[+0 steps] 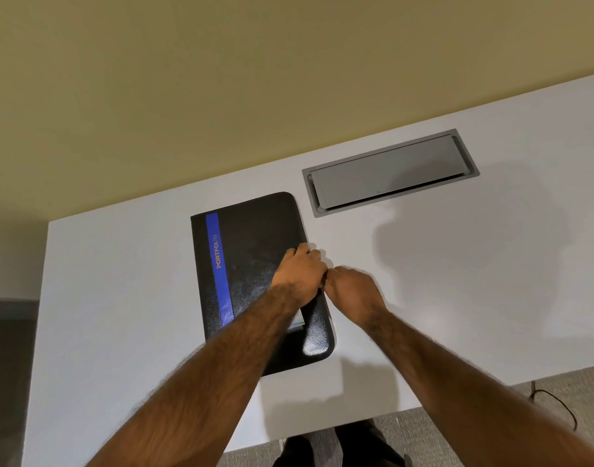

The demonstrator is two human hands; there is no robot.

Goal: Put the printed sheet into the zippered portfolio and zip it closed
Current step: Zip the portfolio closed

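A black zippered portfolio (248,251) with a blue stripe and the word PORTFOLIO lies flat on the white table (120,298). Its cover is down, but the near right part gapes, and a pale sliver of the printed sheet (297,322) shows in the gap. My left hand (300,273) rests on the cover at its right edge, fingers curled over that edge. My right hand (351,291) is beside the same edge with its fingers pinched together at the zipper line. The zipper pull itself is hidden by my fingers.
A grey recessed cable hatch (389,171) is set into the table behind and right of the portfolio. The table's near edge runs close to my body, with grey carpet and a black cable (558,406) below. A beige wall stands behind the table.
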